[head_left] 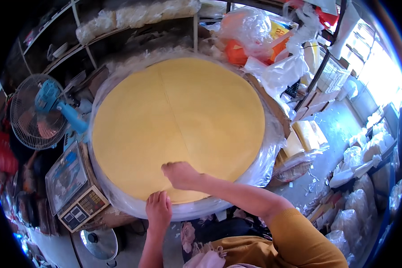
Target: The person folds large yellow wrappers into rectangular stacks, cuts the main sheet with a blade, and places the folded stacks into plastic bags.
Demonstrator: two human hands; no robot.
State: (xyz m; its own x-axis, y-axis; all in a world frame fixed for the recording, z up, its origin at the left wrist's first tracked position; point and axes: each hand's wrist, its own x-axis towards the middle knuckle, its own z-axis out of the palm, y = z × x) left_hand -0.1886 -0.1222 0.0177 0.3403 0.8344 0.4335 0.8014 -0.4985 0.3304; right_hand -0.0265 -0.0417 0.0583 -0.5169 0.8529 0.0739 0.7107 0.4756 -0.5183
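Observation:
A large round yellow sheet (181, 110) lies flat before me, with a thin line running from its far edge towards its near side. Clear plastic film (264, 160) surrounds it. My right hand (181, 176) is over the near part of the sheet, fingers curled in; whether anything is inside them is hidden. My left hand (159, 206) rests at the sheet's near edge, its fingers bent over the rim of film. I cannot tell whether it pinches the edge or only presses there.
At left stand a weighing scale (77, 197) and a blue fan (48, 104). A glass-lidded pot (100, 243) sits on the floor at lower left. Plastic bags (248, 30) crowd the back right. Stacked yellow sheets (308, 135) and filled bags (350, 214) lie at right.

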